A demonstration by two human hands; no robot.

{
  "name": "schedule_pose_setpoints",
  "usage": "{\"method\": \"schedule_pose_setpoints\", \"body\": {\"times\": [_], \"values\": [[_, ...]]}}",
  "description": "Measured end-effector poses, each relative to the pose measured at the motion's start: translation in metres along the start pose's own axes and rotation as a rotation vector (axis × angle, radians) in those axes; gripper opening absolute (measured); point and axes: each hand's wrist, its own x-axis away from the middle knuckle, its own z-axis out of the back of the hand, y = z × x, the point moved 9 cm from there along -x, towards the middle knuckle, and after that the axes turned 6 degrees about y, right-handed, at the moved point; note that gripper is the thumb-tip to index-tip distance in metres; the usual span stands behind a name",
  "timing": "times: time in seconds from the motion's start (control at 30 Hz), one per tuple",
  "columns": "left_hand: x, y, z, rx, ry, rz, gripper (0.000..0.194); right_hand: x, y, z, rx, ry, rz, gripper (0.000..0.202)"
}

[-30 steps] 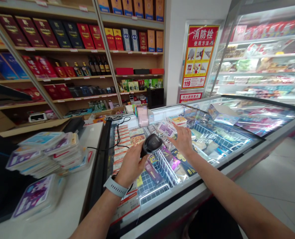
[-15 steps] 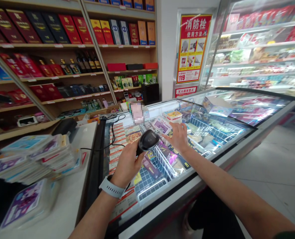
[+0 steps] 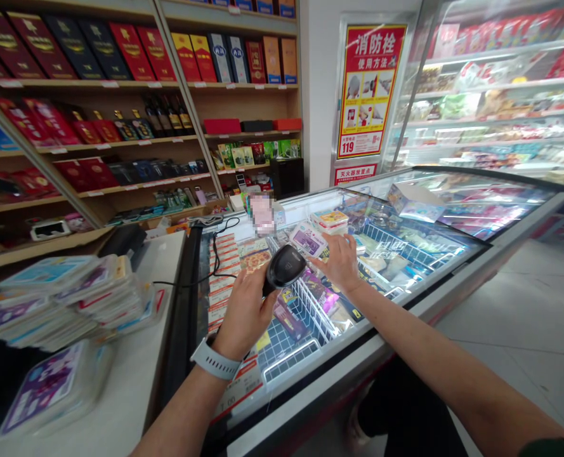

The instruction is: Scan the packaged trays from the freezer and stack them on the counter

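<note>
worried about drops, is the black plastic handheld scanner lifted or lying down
Lifted: the scanner is up in the left hand, which wraps around it.

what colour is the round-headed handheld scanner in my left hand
The scanner is black, best seen in the head view.

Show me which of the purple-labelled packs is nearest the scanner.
The purple-labelled pack held in the right hand, over the freezer; the others lie farther from the scanner, on the counter at left.

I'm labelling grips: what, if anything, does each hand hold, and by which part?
The left hand holds a black barcode scanner by its handle, below the head. The right hand holds a flat white-and-purple package by its right end.
</note>
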Motion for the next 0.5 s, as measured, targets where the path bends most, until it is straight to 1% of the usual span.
{"method": "schedule_pose_setpoints", "body": {"times": [0.23,0.37,0.5], "values": [[-0.0014,0.0036,0.0018,0.023,0.010,-0.013,0.050,0.0011,0.0014,-0.0022,-0.021,-0.017,-0.011,0.066],[-0.0014,0.0030,0.0011,0.022,0.003,-0.010,0.050,0.0007,0.0000,-0.0010,-0.024,-0.009,-0.002,0.064],[-0.0016,0.0040,0.0005,0.010,-0.008,-0.022,0.051,-0.0001,-0.0010,0.0010,-0.016,0.001,0.001,0.066]]}}
